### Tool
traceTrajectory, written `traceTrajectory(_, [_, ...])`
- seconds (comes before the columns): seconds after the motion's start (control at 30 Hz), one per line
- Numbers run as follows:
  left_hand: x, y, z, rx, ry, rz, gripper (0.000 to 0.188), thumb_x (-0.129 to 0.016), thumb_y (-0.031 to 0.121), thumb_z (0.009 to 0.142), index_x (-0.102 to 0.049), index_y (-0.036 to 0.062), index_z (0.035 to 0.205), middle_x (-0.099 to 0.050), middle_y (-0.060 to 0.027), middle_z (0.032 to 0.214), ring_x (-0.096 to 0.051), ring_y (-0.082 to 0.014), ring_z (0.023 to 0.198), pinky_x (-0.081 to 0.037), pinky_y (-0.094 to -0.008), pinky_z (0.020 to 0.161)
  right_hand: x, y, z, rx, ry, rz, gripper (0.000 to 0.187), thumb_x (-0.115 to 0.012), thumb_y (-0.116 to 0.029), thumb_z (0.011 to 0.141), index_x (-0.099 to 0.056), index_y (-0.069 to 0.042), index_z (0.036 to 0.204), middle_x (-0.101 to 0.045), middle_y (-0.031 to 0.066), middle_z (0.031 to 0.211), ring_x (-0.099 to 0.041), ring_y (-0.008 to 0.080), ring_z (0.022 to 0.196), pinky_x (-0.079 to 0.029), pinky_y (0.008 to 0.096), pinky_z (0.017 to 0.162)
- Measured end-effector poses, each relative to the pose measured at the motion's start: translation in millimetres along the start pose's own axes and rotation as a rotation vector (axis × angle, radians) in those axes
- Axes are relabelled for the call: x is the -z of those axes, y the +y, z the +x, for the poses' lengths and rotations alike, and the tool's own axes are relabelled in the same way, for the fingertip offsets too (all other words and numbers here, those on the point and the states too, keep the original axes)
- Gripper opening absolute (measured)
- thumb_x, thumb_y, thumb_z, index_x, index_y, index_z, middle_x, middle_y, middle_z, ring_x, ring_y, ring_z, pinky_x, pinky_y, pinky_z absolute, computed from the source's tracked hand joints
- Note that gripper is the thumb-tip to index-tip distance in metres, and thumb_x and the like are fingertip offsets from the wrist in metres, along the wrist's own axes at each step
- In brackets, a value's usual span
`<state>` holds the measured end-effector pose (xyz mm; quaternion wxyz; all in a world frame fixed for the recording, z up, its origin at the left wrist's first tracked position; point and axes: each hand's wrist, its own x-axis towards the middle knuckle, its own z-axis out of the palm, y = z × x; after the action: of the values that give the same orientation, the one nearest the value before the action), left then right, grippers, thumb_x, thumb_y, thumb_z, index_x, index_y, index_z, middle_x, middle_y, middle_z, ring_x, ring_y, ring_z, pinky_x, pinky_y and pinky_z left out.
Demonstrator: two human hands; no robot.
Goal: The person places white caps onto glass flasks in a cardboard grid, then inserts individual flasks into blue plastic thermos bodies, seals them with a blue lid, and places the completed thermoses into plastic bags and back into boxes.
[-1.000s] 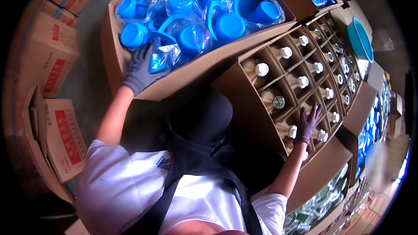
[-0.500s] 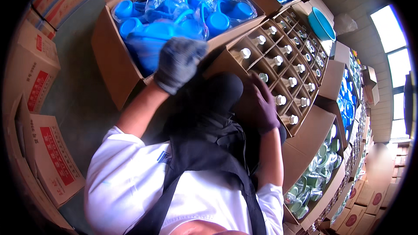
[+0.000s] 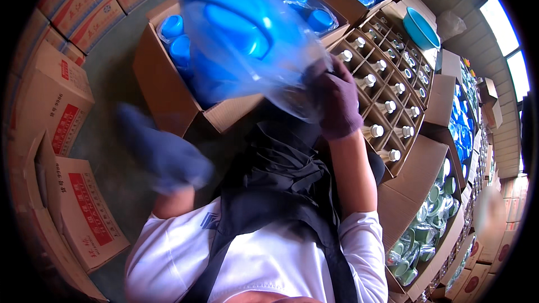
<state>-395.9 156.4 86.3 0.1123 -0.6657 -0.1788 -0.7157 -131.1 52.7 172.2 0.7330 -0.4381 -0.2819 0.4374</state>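
One bagged blue piece is out above the far box, the right hand's grip clamped on its bag; more blue pieces lie inside. The left hand blurs; its grip I cannot tell.

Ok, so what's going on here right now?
A person's right hand, in a dark purple glove, grips a clear plastic bag with a blue handled item in it, raised over an open carton of blue items. The left hand, gloved and blurred, is off to the left, apart from the bag. Capped bottles stand in a divided carton to the right.
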Motion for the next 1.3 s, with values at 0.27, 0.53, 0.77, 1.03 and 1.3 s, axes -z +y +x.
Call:
traceTrajectory(0.27, [-59,-190,-88,0.143,-0.778,0.182,0.044,-0.034,0.018,0.102,-0.031,0.0066,0.145,-0.034,-0.0088,0.147,-0.037,-0.0218,0.133,-0.032,-0.0336,0.11,130,30,-99,0.208,0.205,0.24,0.035,-0.061,-0.019,0.086,-0.055,0.001,0.114,-0.061,0.0071,0.098,-0.06,0.0158,0.084,-0.05,0.0299,0.073])
traceTrajectory(0.53, [-129,-15,-30,0.984,-0.87,-0.518,0.028,-0.05,0.026,0.098,-0.063,0.0031,0.107,-0.063,-0.0072,0.101,-0.059,-0.0159,0.094,-0.047,-0.0266,0.092,206,48,-249,0.021,0.549,0.338,0.042,-0.056,-0.025,0.089,-0.05,-0.001,0.123,-0.059,0.008,0.112,-0.057,0.0201,0.098,-0.045,0.0347,0.088])
traceTrajectory(0.77, [-127,29,-59,1.073,-0.684,-1.029,0.027,-0.047,0.007,0.097,-0.056,-0.0011,0.121,-0.059,-0.014,0.12,-0.055,-0.0225,0.114,-0.044,-0.0353,0.102,196,66,-360,0.061,0.748,0.461,0.048,-0.052,-0.03,0.092,-0.045,-0.002,0.131,-0.056,0.0088,0.124,-0.055,0.024,0.112,-0.041,0.0388,0.1])
traceTrajectory(1.03, [-198,-9,98,0.164,-0.635,-0.274,0.035,-0.047,0.016,0.097,-0.052,-0.0006,0.127,-0.057,-0.0152,0.126,-0.054,-0.0217,0.117,-0.042,-0.0337,0.101,220,105,-428,0.094,0.906,-0.368,0.055,-0.057,-0.031,0.092,-0.04,-0.007,0.139,-0.046,0.0148,0.138,-0.05,0.0266,0.122,-0.039,0.0416,0.104])
traceTrajectory(1.3, [-242,-81,-3,0.243,-1.586,-0.657,0.043,-0.045,0.023,0.098,-0.044,0.0033,0.136,-0.048,-0.0138,0.139,-0.047,-0.0239,0.127,-0.038,-0.0346,0.106,155,48,-370,-0.064,0.816,0.183,0.082,-0.064,-0.007,0.082,-0.019,-0.013,0.151,-0.038,0.0156,0.146,-0.036,0.0288,0.135,-0.031,0.0455,0.111])
